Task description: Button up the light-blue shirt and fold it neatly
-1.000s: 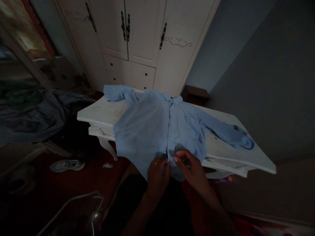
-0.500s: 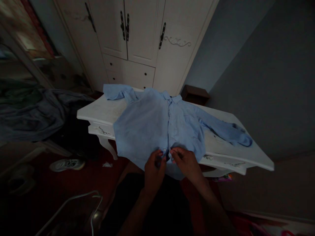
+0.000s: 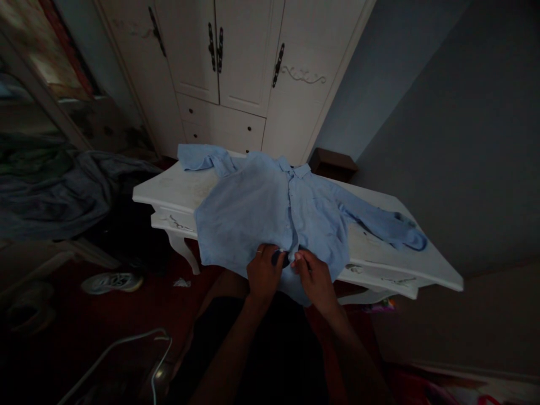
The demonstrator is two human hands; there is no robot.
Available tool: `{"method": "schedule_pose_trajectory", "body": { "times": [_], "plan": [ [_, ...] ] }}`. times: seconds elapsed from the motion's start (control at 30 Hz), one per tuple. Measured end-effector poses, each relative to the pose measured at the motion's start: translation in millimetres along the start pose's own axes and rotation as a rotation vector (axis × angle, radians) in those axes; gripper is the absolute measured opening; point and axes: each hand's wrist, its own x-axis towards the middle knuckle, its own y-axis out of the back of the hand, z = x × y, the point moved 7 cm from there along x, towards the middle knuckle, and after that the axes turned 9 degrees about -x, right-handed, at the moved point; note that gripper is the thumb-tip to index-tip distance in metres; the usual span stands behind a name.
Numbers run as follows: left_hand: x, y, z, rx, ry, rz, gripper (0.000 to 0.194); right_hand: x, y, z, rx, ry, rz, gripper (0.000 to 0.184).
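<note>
A light blue long-sleeved shirt [image 3: 244, 211] lies front side up across a narrow white table [image 3: 160, 188], its collar at the far edge and its hem hanging over the near edge. My left hand [image 3: 265, 273] pinches one front edge near the hem; a ring shows on a finger. Close beside it, my right hand [image 3: 314, 278] has its fingers closed on the opposite front edge. Between the hands the two edges stand a little apart, with a dark gap showing. Higher up, the fronts lie close together along the button line. The fingertips partly hide the cloth they grip.
Behind the table stands a white wardrobe [image 3: 240, 56] with dark handles. Grey and green clothes [image 3: 76, 191] are heaped at the left. A shoe [image 3: 112, 282] and a white cable [image 3: 122, 340] lie on the red floor. A brown box [image 3: 333, 163] sits behind the table.
My left hand has turned more palm-down and shifted up slightly, its fingers now over the cloth. The right hand keeps its pinch, and the front edge by it is lifted and folded more.
</note>
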Motion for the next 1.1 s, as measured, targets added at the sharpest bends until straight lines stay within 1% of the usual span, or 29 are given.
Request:
{"method": "schedule_pose_trajectory", "body": {
  "times": [0.1, 0.2, 0.3, 0.33, 0.5, 0.63, 0.8, 0.97, 1.1],
  "plan": [
    [0, 2.5, 5, -0.082, -0.084, 0.033, 0.009, -1, 0, 1, 0.051, -0.004, -0.012, 0.028],
    [-3, 11.5, 10, -0.195, -0.146, 0.099, 0.003, -3, -1, 2, 0.090, -0.011, -0.032, 0.027],
    [-8, 23.2, 15, -0.257, -0.182, 0.181, 0.006, -3, -1, 2, 0.153, -0.019, -0.023, 0.028],
    [-10, 25.9, 16, -0.269, -0.185, 0.193, 0.007, -3, -1, 2, 0.184, -0.025, -0.014, 0.027],
    [-9, 31.4, 19, -0.305, -0.137, 0.141, 0.011, -2, 1, 1, 0.304, -0.034, 0.015, 0.024],
    [-7, 37.6, 24, -0.336, -0.186, 0.130, 0.012, 1, 3, -1, 0.346, -0.027, 0.018, 0.023],
    [-6, 36.4, 28, -0.349, -0.215, 0.073, 0.018, 4, 1, -1, 0.407, -0.071, 0.017, 0.022],
    [-6, 34.7, 24, -0.418, -0.151, 0.094, 0.019, 2, -2, 4, 0.485, -0.154, 0.027, 0.025],
    [-7, 32.6, 23, -0.498, -0.119, 0.086, 0.019, -2, -7, 13, 0.575, -0.171, 0.053, 0.027]
  ]
}}
